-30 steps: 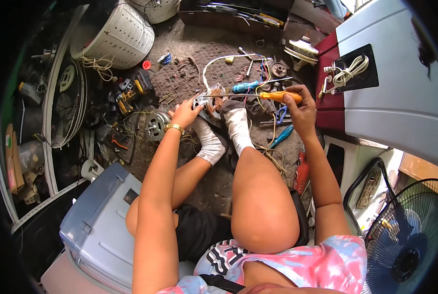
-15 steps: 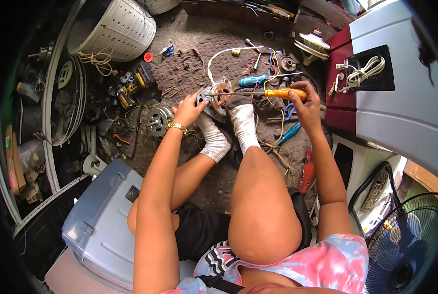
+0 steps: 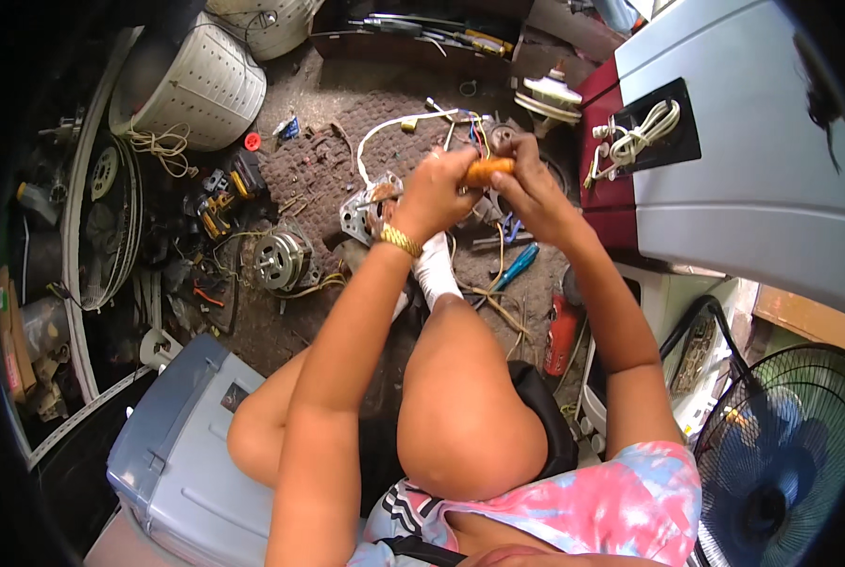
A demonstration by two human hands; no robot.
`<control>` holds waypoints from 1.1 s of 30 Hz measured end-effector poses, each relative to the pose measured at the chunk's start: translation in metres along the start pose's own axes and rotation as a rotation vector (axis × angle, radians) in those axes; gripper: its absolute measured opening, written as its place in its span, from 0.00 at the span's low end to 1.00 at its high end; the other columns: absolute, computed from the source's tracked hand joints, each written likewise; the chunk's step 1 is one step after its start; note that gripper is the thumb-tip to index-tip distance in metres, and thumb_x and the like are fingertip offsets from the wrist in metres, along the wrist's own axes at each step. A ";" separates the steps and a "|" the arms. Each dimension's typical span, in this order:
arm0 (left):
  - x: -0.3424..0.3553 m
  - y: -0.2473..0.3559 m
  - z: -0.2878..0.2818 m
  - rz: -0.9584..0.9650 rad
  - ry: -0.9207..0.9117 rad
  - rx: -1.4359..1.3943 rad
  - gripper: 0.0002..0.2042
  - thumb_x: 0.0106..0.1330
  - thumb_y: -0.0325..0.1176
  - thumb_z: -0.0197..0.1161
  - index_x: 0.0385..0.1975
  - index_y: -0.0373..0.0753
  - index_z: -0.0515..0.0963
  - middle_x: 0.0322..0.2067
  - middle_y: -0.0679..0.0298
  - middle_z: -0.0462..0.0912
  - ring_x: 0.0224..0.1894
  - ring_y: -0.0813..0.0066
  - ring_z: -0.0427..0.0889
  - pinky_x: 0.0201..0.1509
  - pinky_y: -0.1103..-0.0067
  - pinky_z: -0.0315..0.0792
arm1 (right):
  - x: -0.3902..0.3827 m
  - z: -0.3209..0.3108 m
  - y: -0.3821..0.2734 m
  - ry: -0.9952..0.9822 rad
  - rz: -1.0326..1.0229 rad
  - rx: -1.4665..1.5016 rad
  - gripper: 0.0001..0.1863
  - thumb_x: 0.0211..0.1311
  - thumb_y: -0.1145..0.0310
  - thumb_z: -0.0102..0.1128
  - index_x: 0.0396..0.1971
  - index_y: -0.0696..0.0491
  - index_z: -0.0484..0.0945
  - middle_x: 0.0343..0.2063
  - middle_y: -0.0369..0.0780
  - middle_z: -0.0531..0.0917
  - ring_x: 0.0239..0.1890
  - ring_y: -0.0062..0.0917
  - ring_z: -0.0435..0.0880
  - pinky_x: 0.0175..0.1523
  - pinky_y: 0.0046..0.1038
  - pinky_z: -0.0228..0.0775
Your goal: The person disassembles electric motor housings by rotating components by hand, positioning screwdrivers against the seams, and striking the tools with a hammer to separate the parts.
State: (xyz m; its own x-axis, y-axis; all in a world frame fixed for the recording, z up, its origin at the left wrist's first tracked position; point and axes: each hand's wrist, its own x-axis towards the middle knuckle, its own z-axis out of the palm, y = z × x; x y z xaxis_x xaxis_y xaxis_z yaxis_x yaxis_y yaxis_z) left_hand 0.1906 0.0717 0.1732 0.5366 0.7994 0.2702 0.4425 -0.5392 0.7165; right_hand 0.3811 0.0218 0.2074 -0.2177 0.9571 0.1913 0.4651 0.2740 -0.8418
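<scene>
The orange handle of a screwdriver (image 3: 490, 171) lies level between my two hands, over the work on the floor. My left hand (image 3: 434, 194) is closed on its left end and hides the shaft. At the other end my right hand (image 3: 534, 180) grips the handle with bent fingers. Below and left of my left hand sits an opened electric motor (image 3: 358, 215) with a metal end plate, partly covered by my wrist and feet. A white cable (image 3: 363, 151) runs up from it and across to thin coloured wires.
Another motor (image 3: 284, 259) stands left of my feet, near a yellow-black cordless drill (image 3: 216, 215). A blue-handled tool (image 3: 517, 267) lies right of my foot. White perforated drums (image 3: 200, 85) stand far left; a grey and maroon appliance housing (image 3: 725, 161) fills the right. A fan (image 3: 782, 454) is lower right.
My left hand has left the motor and moved right to the screwdriver. My right hand has moved left with it. The whole view has shifted a little.
</scene>
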 end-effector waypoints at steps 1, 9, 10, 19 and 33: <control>-0.007 0.004 0.003 -0.019 0.034 -0.050 0.15 0.52 0.32 0.72 0.38 0.39 0.77 0.33 0.51 0.83 0.41 0.47 0.82 0.44 0.60 0.76 | -0.009 0.002 0.006 -0.013 -0.005 -0.009 0.18 0.74 0.67 0.57 0.52 0.55 0.58 0.42 0.50 0.79 0.43 0.35 0.83 0.48 0.34 0.75; 0.000 0.008 0.022 -0.074 0.184 0.094 0.11 0.51 0.38 0.73 0.31 0.46 0.79 0.25 0.59 0.84 0.32 0.53 0.85 0.35 0.62 0.78 | -0.086 0.027 0.219 -0.026 0.460 -0.836 0.29 0.60 0.61 0.71 0.59 0.50 0.72 0.56 0.45 0.78 0.55 0.47 0.80 0.57 0.53 0.73; -0.004 0.006 0.021 -0.054 0.214 0.130 0.09 0.51 0.39 0.73 0.26 0.47 0.79 0.23 0.60 0.83 0.29 0.54 0.85 0.33 0.63 0.78 | -0.086 0.044 0.220 -0.068 0.465 -0.851 0.28 0.59 0.62 0.72 0.59 0.50 0.73 0.56 0.45 0.77 0.55 0.47 0.80 0.56 0.54 0.73; -0.017 0.006 0.027 -0.077 0.181 0.139 0.10 0.52 0.41 0.73 0.23 0.47 0.78 0.20 0.59 0.82 0.26 0.56 0.85 0.31 0.64 0.77 | -0.106 0.025 0.179 -0.030 0.383 -0.733 0.12 0.65 0.65 0.66 0.44 0.53 0.77 0.39 0.46 0.80 0.38 0.44 0.86 0.42 0.46 0.78; -0.005 0.012 0.020 -0.088 0.266 0.092 0.09 0.51 0.41 0.74 0.24 0.48 0.80 0.24 0.61 0.84 0.30 0.53 0.85 0.33 0.63 0.78 | -0.103 -0.081 -0.068 0.968 -0.162 0.870 0.19 0.77 0.50 0.54 0.50 0.52 0.71 0.27 0.36 0.73 0.22 0.21 0.72 0.24 0.21 0.63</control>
State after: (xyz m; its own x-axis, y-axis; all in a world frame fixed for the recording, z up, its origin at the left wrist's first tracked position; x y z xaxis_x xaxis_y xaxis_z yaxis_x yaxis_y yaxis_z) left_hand 0.2080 0.0562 0.1675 0.2917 0.8788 0.3776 0.5485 -0.4771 0.6867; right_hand 0.4411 -0.0873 0.2857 0.6508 0.6988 0.2969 -0.2895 0.5899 -0.7538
